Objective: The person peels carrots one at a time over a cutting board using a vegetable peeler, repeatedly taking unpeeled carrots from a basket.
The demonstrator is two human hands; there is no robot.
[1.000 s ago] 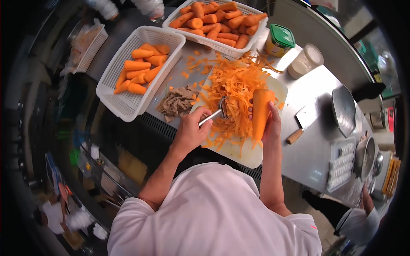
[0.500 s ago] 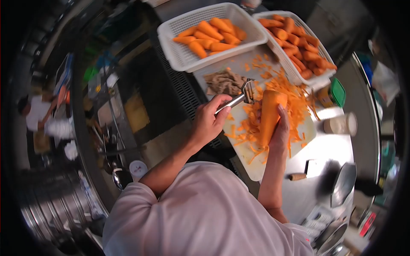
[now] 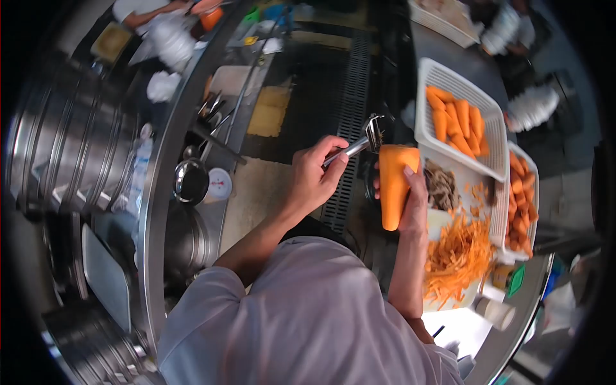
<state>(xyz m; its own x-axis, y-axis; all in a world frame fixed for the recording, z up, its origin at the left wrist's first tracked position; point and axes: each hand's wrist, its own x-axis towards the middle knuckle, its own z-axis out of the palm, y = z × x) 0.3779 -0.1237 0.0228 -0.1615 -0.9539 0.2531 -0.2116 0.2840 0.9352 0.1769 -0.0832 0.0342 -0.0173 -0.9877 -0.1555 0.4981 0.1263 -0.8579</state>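
Observation:
My left hand (image 3: 319, 172) is closed around the handle of a metal Y-shaped peeler (image 3: 374, 133), its blade end pointing up and right. Just right of the blade, my right hand (image 3: 416, 200) grips a large orange carrot (image 3: 395, 186), thick end up; the blade and carrot look slightly apart. Both hands are left of the counter, with the floor behind them. A heap of carrot peelings (image 3: 459, 256) covers much of a white cutting board (image 3: 439, 224). Beside the board lies a crumpled brown cloth (image 3: 441, 186).
One white basket (image 3: 459, 160) holds several smooth carrots (image 3: 463, 119); another (image 3: 498, 215) holds darker carrots (image 3: 520, 208). A green-lidded tub (image 3: 515, 280) and a cup (image 3: 496, 313) stand nearby. Left are a metal-edged counter (image 3: 157, 212) and a dial scale (image 3: 219, 185). People (image 3: 144, 13) are farther off.
The view has swung left, so the board and baskets now appear farther right. My hands, still holding peeler and carrot, have shifted from over the peelings to beside the counter.

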